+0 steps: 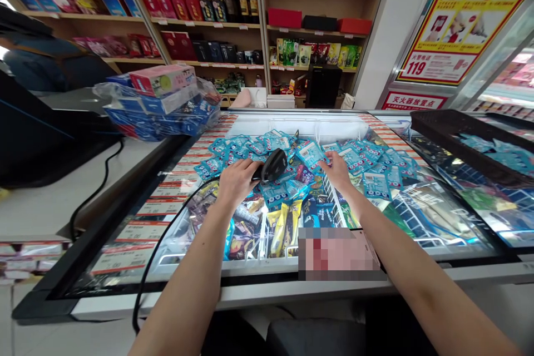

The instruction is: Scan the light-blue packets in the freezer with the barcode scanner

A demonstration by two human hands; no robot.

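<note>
White-framed glass chest freezer (267, 297) below us, heaped with blue foil snack packets (267, 147); our left hand (237, 182) closes firmly around a black corded handheld barcode scanner (273, 165) over the heap, our right hand (336, 169) half open, fingertips at one packet.

We count two hands (237, 182) (337, 171), one barcode scanner (273, 166) at the centre, one black cable (158, 250) at seven o'clock, and one chest freezer (200, 303). We put the blue sachets (354, 158) at roughly fifty, though the pile hides too many to be sure. Near twelve o'clock are three dark bottles (242, 3), two red boxes (284, 18) and one black box (319, 23); at two, one yellow poster (459, 16); at three, one black tray (463, 133).
</note>
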